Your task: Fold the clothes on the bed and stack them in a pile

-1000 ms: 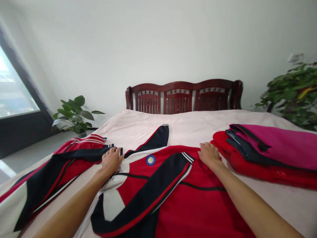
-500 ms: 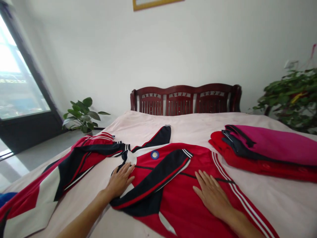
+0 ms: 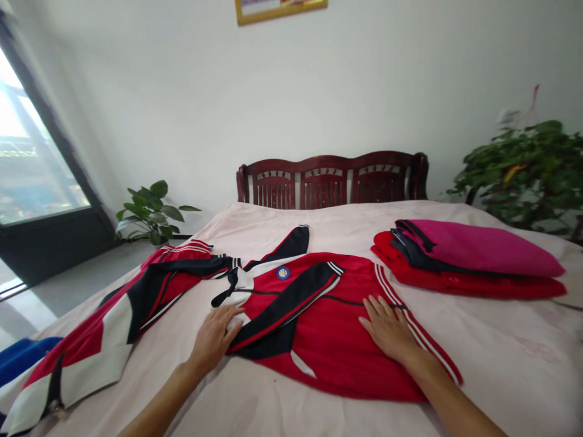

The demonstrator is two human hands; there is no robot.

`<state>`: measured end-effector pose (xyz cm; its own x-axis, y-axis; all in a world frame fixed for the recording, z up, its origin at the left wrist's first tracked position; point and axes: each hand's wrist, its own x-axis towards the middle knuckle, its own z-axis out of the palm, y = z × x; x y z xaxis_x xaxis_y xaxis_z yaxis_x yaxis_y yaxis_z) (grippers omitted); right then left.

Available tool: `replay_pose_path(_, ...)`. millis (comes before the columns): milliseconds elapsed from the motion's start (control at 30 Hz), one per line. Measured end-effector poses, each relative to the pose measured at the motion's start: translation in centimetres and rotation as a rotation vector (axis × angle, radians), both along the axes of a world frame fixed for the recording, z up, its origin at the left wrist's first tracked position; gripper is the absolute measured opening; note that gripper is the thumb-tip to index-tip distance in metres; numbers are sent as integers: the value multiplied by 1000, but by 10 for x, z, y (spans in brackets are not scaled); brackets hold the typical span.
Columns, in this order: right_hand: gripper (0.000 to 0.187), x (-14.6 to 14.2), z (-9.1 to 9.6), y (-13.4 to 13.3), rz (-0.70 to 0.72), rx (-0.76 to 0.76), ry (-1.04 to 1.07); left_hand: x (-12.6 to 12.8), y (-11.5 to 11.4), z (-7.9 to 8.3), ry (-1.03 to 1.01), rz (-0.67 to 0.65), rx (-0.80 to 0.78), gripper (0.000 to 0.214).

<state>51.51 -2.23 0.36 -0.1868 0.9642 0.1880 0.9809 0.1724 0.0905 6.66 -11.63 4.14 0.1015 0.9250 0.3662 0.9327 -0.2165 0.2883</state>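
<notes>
Head view: on a pink-sheeted bed (image 3: 505,370), folded clothes (image 3: 469,261) stack at right, and a striped red garment (image 3: 104,321) sprawls unfolded at left, cut off by the frame. Between them lies a red tracksuit top (image 3: 337,352), its navy sleeve (image 3: 286,312) folded across. The open left hand (image 3: 213,340) and flat right hand (image 3: 387,328) press on it.

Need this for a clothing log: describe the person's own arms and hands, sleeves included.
The left hand and right hand are bare, with no gloves, rings or watch showing. The left forearm and right forearm are bare too, no sleeve in view.
</notes>
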Motion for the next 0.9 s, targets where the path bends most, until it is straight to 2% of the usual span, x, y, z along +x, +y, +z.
replay_pose_path(100,56,-5,4,-10,-3,-75,33,19,-24,-1,33,15,14,43)
replay_pose_path(200,56,-6,2,-25,31,-82,64,28,-34,-10,47,25,-12,40)
replay_pose_path(333,54,-6,-2,-44,59,61,66,26,-33,-17,9,25,-51,24)
replay_pose_path(433,50,-6,-1,-50,88,143,109,22,-31,-16,-57,140,-60,27)
replay_pose_path(533,47,-5,1,-51,109,164,175,20,-31,-15,-157,277,-61,28)
replay_pose_path(667,44,-3,5,-52,127,217,274,15,-29,-17,-250,350,-52,26)
replay_pose_path(800,37,-3,14,-61,151,344,349,14,-28,-18,-210,349,-102,27)
replay_pose_path(900,34,-7,25,-74,180,379,359,18,-28,-15,-110,370,-144,28)
